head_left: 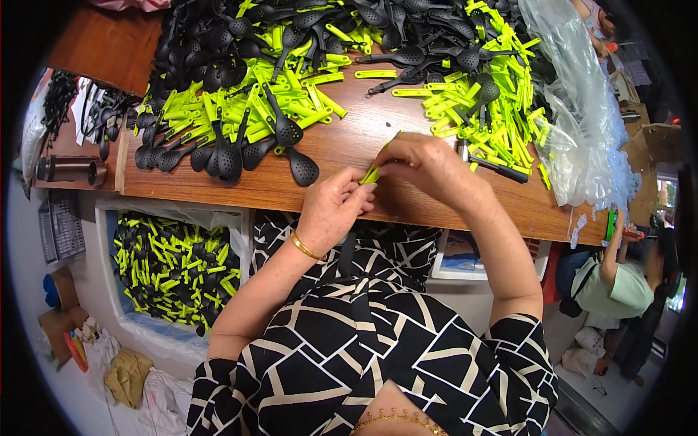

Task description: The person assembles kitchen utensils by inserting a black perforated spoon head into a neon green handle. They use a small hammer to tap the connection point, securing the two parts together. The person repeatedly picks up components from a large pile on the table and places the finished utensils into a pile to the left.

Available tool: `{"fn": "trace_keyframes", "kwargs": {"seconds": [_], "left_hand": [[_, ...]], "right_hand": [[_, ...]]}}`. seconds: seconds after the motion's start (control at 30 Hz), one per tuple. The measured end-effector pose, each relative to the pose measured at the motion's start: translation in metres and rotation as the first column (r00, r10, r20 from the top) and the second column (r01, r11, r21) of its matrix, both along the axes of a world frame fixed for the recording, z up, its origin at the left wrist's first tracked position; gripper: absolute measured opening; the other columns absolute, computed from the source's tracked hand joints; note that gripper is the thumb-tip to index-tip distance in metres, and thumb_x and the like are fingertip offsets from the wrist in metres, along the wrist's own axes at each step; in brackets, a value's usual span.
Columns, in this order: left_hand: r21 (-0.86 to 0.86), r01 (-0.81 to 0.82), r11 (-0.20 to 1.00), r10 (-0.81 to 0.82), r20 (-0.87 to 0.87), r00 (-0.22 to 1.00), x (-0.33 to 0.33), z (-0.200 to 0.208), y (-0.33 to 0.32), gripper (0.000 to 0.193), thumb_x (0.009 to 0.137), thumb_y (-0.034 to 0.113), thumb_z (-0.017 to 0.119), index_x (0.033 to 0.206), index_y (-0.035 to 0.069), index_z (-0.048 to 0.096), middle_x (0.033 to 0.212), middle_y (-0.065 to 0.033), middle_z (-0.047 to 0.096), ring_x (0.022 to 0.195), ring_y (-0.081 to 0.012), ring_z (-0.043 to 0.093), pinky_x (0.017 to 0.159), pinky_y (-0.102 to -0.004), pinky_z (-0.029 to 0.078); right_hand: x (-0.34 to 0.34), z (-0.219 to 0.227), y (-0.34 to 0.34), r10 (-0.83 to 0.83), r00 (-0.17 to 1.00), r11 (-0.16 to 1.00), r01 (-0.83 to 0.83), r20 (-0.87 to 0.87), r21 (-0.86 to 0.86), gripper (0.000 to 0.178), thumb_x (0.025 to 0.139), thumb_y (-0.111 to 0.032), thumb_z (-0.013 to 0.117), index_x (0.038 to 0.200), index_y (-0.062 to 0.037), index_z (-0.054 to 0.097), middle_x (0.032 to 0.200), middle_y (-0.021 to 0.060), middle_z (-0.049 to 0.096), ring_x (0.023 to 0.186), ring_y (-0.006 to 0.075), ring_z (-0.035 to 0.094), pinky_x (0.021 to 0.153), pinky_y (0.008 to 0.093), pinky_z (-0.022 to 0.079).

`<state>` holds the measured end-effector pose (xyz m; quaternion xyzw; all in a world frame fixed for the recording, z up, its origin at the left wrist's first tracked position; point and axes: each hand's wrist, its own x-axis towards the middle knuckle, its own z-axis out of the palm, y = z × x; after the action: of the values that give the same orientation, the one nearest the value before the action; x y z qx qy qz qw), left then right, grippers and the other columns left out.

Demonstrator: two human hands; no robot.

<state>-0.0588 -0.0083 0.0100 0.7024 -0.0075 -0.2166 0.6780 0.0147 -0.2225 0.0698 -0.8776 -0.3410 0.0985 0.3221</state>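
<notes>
A long, reddish-brown wood-grain worktable (363, 139) catches a pale sheen of light in a workroom, with a flat brown wooden board (105, 43) beyond its far left end. Pale grey floor (73, 385) shows at lower left; at far right, a narrow bright opening (667, 195) appears to be a window or doorway.

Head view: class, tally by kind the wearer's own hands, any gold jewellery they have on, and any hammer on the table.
Hands (left hand, right hand): 2
Gold bangle: 1
Gold necklace: 1
Black-handled hammer: 1
Total: 5
</notes>
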Motion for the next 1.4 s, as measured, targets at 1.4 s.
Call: {"fn": "trace_keyframes", "kwargs": {"seconds": [1.4], "left_hand": [[-0.302, -0.181, 0.936, 0.039, -0.421, 0.906, -0.073, -0.029, 0.037, 0.033, 0.113, 0.030, 0.053, 0.114, -0.001, 0.066, 0.089, -0.0059, 0.068, 0.082, -0.0130, 0.066, 0.079, -0.0272, 0.054]], "right_hand": [[-0.096, -0.008, -0.051, -0.317, 0.914, 0.946, 0.287, 0.252, 0.148, 0.035, 0.084, 0.001, 0.081, 0.117, -0.0086, 0.078, 0.110, 0.0110, 0.079, 0.092, 0.0254, 0.077, 0.079, 0.0359, 0.061]]}}
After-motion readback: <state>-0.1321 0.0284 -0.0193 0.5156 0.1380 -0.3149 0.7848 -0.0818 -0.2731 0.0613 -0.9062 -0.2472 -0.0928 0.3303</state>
